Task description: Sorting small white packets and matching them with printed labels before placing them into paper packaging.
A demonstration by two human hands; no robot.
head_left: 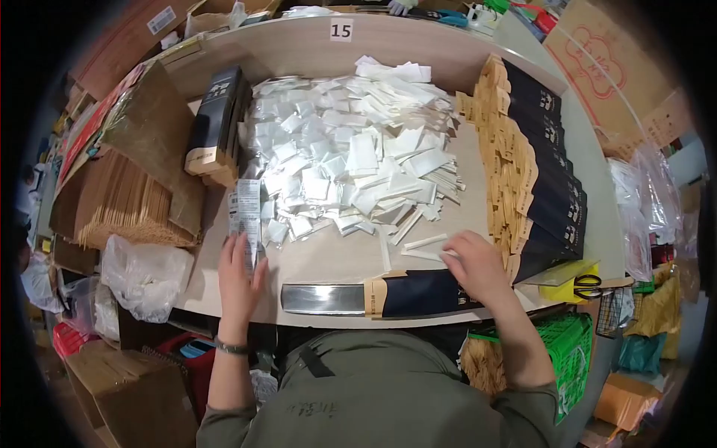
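My left hand [240, 280] lies at the left of the table, its fingers stretched out over the lower end of a pile of printed white slips [245, 205]. My right hand [476, 265] is bent, thumb and fingers closed on the end of a narrow white paper packet [424, 246]. Just below it, along the near table edge, lies a dark blue and tan paper sleeve [418, 293]. A flat, shiny silver piece [323, 299] sticks out of the sleeve's left end. Beyond both hands spreads a big heap of small clear and white packets [328, 149].
More dark blue and tan sleeves [541, 164] overlap along the right side. At the back left stands a dark box-like stack [216, 123], beside a cardboard box [149, 149] of tan sheets. Black-handled scissors [587, 286] sit in a yellow holder at the right edge. A green crate [571, 366] stands below.
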